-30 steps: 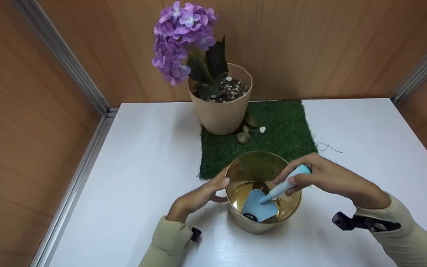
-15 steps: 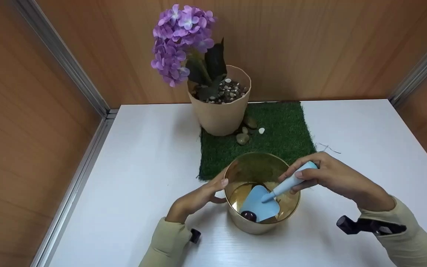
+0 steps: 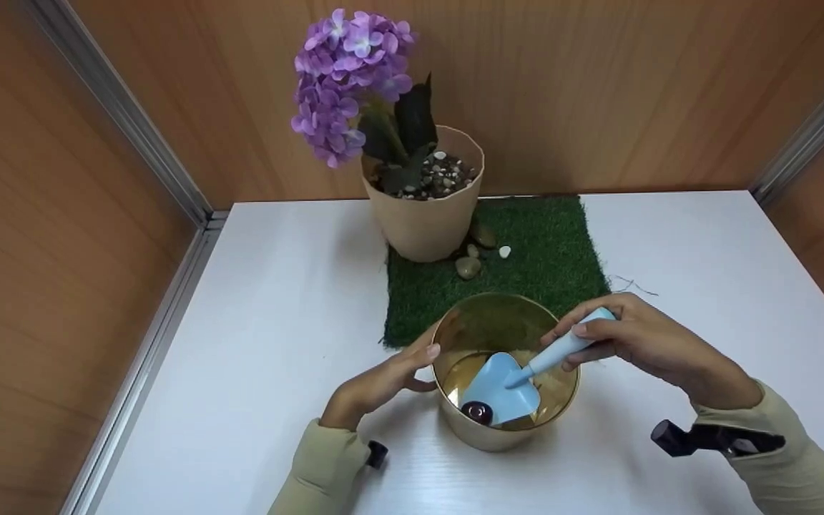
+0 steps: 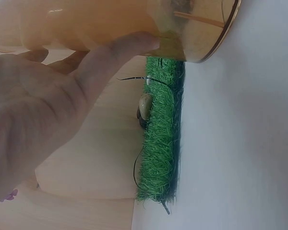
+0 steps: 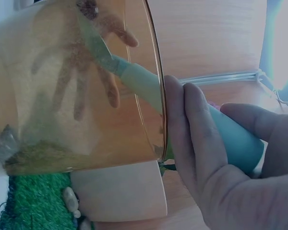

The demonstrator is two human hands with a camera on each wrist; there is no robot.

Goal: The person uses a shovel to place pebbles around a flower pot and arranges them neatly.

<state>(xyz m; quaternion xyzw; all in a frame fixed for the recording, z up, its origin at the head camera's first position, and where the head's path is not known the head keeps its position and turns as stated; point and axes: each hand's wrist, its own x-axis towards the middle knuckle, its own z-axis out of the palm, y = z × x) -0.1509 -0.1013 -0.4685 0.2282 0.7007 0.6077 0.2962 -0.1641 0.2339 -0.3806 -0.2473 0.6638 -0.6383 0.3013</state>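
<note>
My right hand [image 3: 641,343] holds a light blue hand trowel [image 3: 562,354] by its handle, with fingers and thumb around it. The trowel's blade slants down inside a translucent amber bowl [image 3: 476,435]. A dark, glossy round stone [image 3: 477,412] sits at the blade's left edge, near the front wall. My left hand [image 3: 387,379] rests against the bowl's left side, one fingertip at the rim. Through the bowl's wall in the right wrist view, the left fingers [image 5: 79,91] look spread and fairly straight. In the left wrist view a digit lies along the amber wall [image 4: 101,28].
Behind the bowl lies a square of artificial grass [image 3: 548,236]. A beige pot [image 3: 423,229] with a purple flower [image 3: 355,71] stands at its back left. Several pebbles [image 3: 468,268] lie beside the pot. Wood-grain panels [image 3: 598,93] rise behind and beside the white table [image 3: 297,300].
The right hand has moved slightly up and right, and the trowel blade has shifted inside the bowl. More of the dark stone shows at its edge. The left hand stays put.
</note>
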